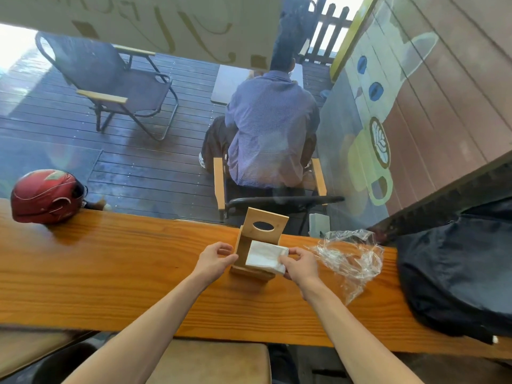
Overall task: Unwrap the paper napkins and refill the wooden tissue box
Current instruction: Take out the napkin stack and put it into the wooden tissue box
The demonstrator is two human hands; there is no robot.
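Note:
The wooden tissue box (240,252) stands on the wooden counter (110,261), its lid with an oval hole (264,225) swung up and back. A white stack of paper napkins (264,257) lies partly inside the box, its right edge sticking out over the rim. My right hand (297,266) pinches the stack's right side. My left hand (216,259) rests its fingers against the box's left wall. The crumpled clear plastic wrapper (350,259) lies on the counter just right of my right hand.
A red helmet (45,196) sits at the counter's far left. A dark bag (457,273) covers the right end. Behind the glass, a person sits in a chair (273,128) with their back to me. A padded stool (210,361) is below the counter.

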